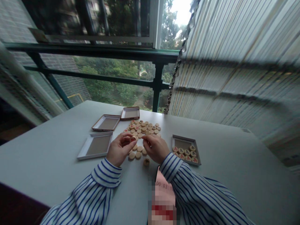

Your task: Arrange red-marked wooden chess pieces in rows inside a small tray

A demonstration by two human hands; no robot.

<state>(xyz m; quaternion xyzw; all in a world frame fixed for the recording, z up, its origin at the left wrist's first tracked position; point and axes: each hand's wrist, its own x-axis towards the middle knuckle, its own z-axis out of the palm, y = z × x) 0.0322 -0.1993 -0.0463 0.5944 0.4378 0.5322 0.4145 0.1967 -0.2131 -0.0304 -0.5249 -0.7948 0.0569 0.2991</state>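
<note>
My left hand [119,148] pinches a round wooden xiangqi piece [133,138] between thumb and fingers, above the table. Close beside it, my right hand [156,147] has its thumb and fingers pressed together at the edge of the loose pieces; what they hold, if anything, is hidden. A pile of xiangqi pieces [143,125] spreads beyond both hands, many blank side up and some showing red or black characters. More pieces [138,155] lie between my wrists. Nearer to me, one piece with a black character [146,162] lies apart.
At right, an open box [198,157] holds rows of pieces, red and black characters up. Three shallow box parts, a white one [82,153] and two brown-edged ones [95,128] [130,108], lie at left. A phone [165,187] showing a timer lies by my right forearm.
</note>
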